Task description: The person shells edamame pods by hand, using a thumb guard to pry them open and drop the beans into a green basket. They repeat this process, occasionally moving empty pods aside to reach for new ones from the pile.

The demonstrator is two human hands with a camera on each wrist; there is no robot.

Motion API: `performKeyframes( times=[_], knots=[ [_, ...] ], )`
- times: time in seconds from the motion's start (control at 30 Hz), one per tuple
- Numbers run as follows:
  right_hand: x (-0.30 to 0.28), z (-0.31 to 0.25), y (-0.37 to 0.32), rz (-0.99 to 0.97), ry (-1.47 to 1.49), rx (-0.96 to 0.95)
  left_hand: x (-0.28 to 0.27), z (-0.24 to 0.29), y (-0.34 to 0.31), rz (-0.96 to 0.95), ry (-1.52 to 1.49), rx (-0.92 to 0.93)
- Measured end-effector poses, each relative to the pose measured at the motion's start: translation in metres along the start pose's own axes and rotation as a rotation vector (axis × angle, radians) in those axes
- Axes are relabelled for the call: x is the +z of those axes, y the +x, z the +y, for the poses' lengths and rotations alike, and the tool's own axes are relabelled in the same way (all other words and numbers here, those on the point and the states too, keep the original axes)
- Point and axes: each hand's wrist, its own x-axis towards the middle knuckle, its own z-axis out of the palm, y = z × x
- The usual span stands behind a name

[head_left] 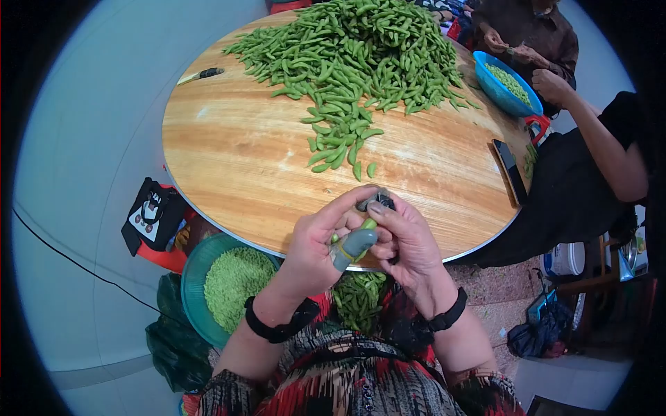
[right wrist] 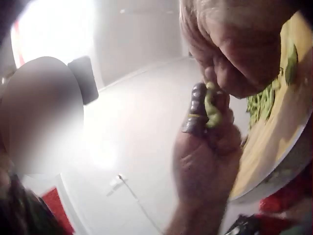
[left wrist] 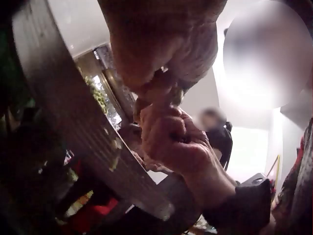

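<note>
Both hands meet in front of the chest, just over the near edge of the round table. My left hand (head_left: 311, 243) holds a green soybean pod (right wrist: 212, 111) between its thumb and curled fingers. A grey cover (head_left: 358, 243), tied with a yellow band, sits on the left thumb and lies along the pod. My right hand (head_left: 411, 243) pinches the pod's far end with thumb and forefinger. Dark coverings (head_left: 378, 201) show at the fingertips where the hands come together. In the right wrist view, the right hand's fingers overlap the pod's upper tip.
A large heap of pods (head_left: 374, 48) covers the table's (head_left: 236, 152) far side, trailing towards me. A teal basin (head_left: 191, 277) of shelled beans stands below left; more pods (head_left: 359, 298) lie below my hands. Two people sit at right by a blue basin (head_left: 485, 73). A phone (head_left: 510, 170) lies nearby.
</note>
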Motion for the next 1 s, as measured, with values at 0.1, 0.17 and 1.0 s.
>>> performKeyframes(
  times=[0.1,0.17,1.0],
  knots=[
    [0.005,-0.004,0.000,0.209,-0.406,-0.063,-0.002,0.000,0.002,-0.027,0.335,0.021],
    [0.002,0.001,0.005,0.220,-0.502,-0.175,-0.002,0.000,0.002,-0.030,0.456,0.021],
    [-0.001,0.004,-0.016,-0.081,-0.510,0.052,0.011,-0.022,-0.010,0.509,-0.617,-0.209]
  ],
)
